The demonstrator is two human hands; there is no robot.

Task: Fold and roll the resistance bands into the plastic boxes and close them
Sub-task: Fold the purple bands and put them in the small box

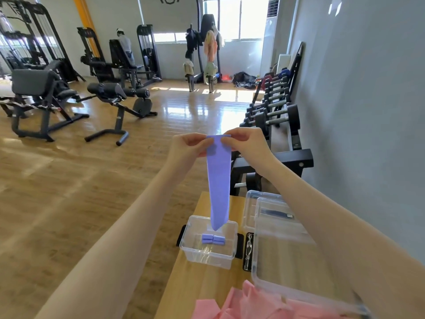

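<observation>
Pink bands (248, 302) piled on tabletop (184, 284), nearest, well below both grips. Beyond them, under the right forearm, large clear box (287, 245); small clear box (209, 241) directly below the grips, two rolled purple bands (212, 239) inside. Purple band (218, 180) hangs straight down, its tail at the small box's mouth. Left hand (188, 145) and right hand (246, 140) each pinch a top corner. Step: start of fold/roll. Next likely: roll from the top, keeping edges aligned.
</observation>
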